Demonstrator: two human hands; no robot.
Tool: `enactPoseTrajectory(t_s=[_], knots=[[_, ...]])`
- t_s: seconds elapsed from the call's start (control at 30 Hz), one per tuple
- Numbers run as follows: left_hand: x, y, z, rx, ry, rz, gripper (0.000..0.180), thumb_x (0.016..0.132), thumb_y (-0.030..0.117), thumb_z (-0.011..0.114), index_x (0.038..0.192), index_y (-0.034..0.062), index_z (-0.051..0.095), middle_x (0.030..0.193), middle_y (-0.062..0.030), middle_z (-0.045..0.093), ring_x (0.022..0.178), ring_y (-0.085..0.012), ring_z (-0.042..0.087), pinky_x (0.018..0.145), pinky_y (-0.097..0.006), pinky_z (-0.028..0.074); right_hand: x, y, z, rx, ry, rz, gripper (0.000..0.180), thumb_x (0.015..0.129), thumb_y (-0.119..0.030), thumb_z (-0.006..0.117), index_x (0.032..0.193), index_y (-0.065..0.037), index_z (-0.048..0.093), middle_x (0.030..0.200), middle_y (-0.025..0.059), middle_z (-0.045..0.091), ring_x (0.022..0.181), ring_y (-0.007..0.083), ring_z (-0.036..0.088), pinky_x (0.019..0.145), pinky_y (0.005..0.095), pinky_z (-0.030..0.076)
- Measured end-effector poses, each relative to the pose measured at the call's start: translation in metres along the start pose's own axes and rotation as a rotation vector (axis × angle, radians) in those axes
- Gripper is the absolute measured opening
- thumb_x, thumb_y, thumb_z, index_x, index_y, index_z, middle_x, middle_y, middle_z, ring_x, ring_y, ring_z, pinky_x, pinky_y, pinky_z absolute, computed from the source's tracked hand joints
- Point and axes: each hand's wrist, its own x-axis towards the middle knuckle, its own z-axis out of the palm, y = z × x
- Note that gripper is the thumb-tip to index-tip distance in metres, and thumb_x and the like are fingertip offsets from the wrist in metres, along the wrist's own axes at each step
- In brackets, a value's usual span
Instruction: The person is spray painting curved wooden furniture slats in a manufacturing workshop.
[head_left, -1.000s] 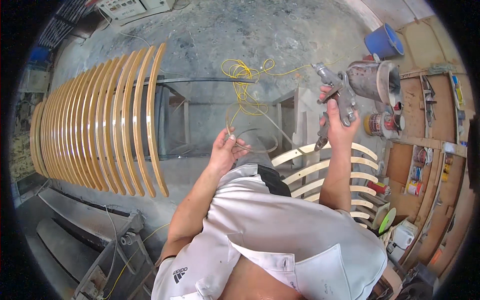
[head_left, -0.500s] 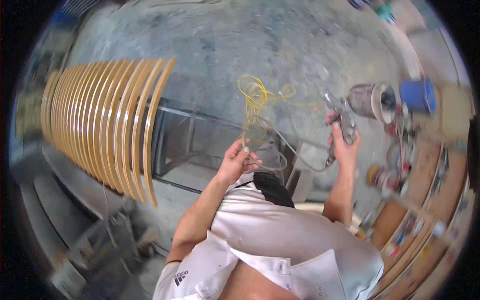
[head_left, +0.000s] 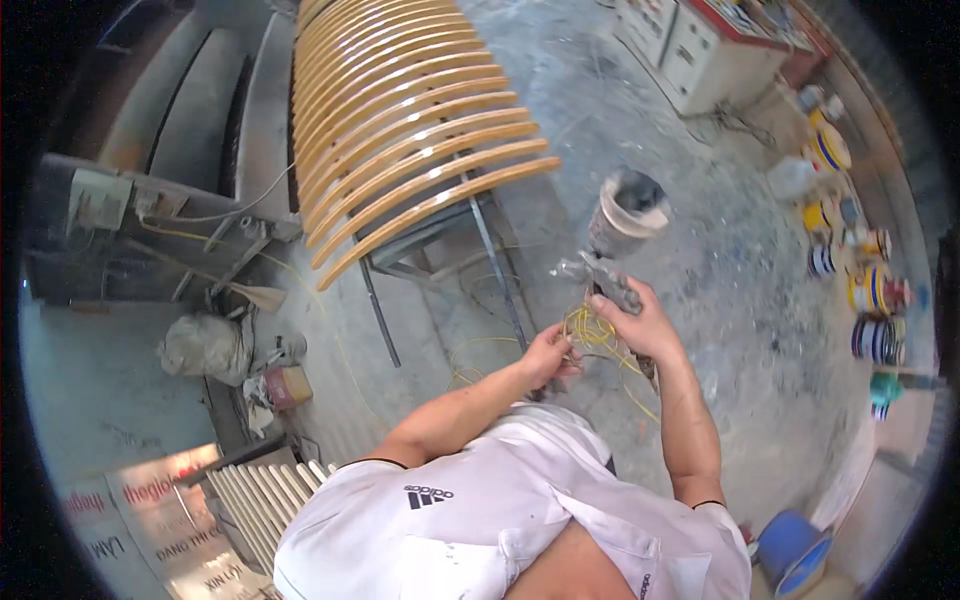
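Head view. Far left: pale sack on the floor, reddish container near it, and lower down a row of pale slats.

Next along, a run of glossy curved wooden slats lying side by side across a dark metal rack. Both hands well apart from these.

Left hand: fingers curled in, grip narrow, apparently pinching a thin grey hose; how firmly, cannot tell. Tangled yellow line shows between the two hands, beyond the fingers.

Right hand: grip closed round the handle of a metal spray gun. Gun lies within the palm — lower end of the handle juts out below the fist, body and front end reach past the knuckles, front end pointing left. Its stained cup sits beyond the hand on the far side of the gun, mouth showing; fill level too dark to read.

Step in hand, by my judgement: carrying the gun in one hand and managing hose slack with the other. The next move would likely call for a steady wrist, to keep the cup from tipping — and enough free hose that it doesn't snag in the yellow loops.

Farther right: white cabinet above, paint cans along the edge, blue bucket lowest.
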Motion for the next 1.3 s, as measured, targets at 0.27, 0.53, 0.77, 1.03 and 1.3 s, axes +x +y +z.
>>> enactPoseTrajectory(t_s=[0.27, 0.53, 0.77, 1.03, 1.3], knots=[[0.051, 0.028, 0.002, -0.295, 0.156, 0.16, 0.032, 0.101, 0.016, 0.045, 0.132, 0.0154, 0.038, 0.091, -0.0084, 0.061, 0.077, -0.0255, 0.068, 0.061, -0.031, 0.059, 0.169, -0.053, 0.048, 0.514, -0.438, 0.346, 0.02, 0.09, -0.028, 0.066, 0.089, -0.008, 0.062, 0.069, -0.0036, 0.061, 0.051, 0.0042, 0.048, 0.042, 0.0225, 0.038], [0.115, 0.052, 0.018, -0.38, 0.474, 0.386, 0.023, 0.097, 0.009, 0.05, 0.118, 0.0137, 0.043, 0.094, -0.0078, 0.06, 0.081, -0.0208, 0.064, 0.064, -0.033, 0.058, 0.221, 0.058, 0.006, 0.282, -0.121, 0.153, 0.022, 0.087, -0.02, 0.066, 0.099, -0.002, 0.063, 0.069, 0.007, 0.062, 0.061, 0.0149, 0.055, 0.061, 0.0315, 0.046], [0.178, 0.118, 0.168, -0.277, 0.493, 0.439, 0.018, 0.097, 0.005, 0.049, 0.114, 0.0086, 0.046, 0.089, -0.007, 0.06, 0.08, -0.0179, 0.063, 0.068, -0.032, 0.057, 0.269, 0.123, -0.151, 0.233, -0.16, 0.054, 0.024, 0.084, -0.022, 0.068, 0.093, -0.001, 0.061, 0.076, 0.0187, 0.064, 0.072, 0.0382, 0.064, 0.062, 0.0411, 0.047], [0.265, 0.238, 0.289, -0.263, 0.353, 0.53, 0.023, 0.099, 0.008, 0.047, 0.121, 0.0073, 0.045, 0.084, -0.0069, 0.059, 0.076, -0.019, 0.064, 0.068, -0.03, 0.058, 0.368, 0.193, -0.261, 0.053, -0.26, -0.26, 0.031, 0.082, -0.022, 0.071, 0.099, 0.002, 0.063, 0.093, 0.018, 0.065, 0.087, 0.0375, 0.063, 0.073, 0.0411, 0.051], [0.399, 0.388, 0.285, -0.125, 0.327, 0.499, 0.025, 0.097, 0.008, 0.047, 0.122, 0.0071, 0.05, 0.08, -0.0054, 0.055, 0.072, -0.0185, 0.063, 0.064, -0.032, 0.057, 0.487, 0.276, -0.301, -0.06, -0.163, -0.02, 0.039, 0.083, -0.026, 0.072, 0.105, 0.005, 0.064, 0.107, 0.0205, 0.064, 0.096, 0.036, 0.064, 0.081, 0.039, 0.052]])
